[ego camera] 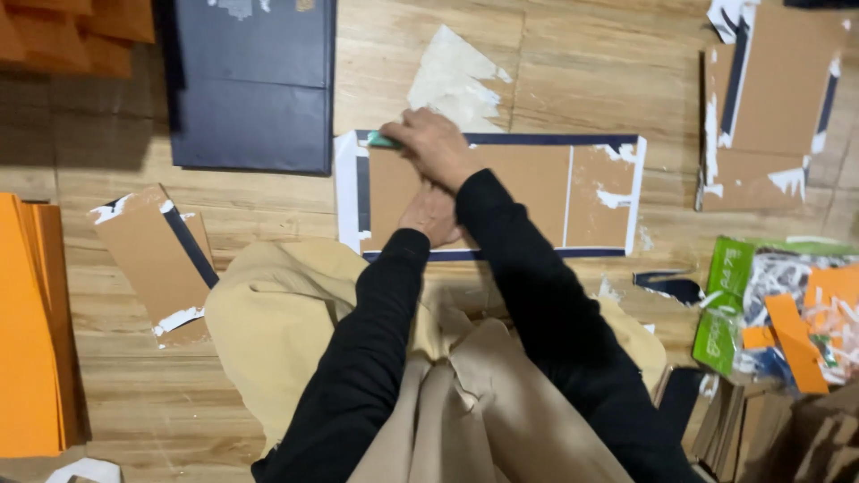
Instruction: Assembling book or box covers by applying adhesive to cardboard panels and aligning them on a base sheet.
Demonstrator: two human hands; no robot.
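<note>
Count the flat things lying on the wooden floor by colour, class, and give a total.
Brown card boards: 3, the centre one under the hands, one at left, one at right
Dark blue boards: 1
Orange sheet stacks: 2, left and top left
Total: 6

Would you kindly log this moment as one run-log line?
right hand: presses small teal tool on flat brown cardboard panel with dark blue edging | left hand: flat on panel | surface: wooden floor
</note>
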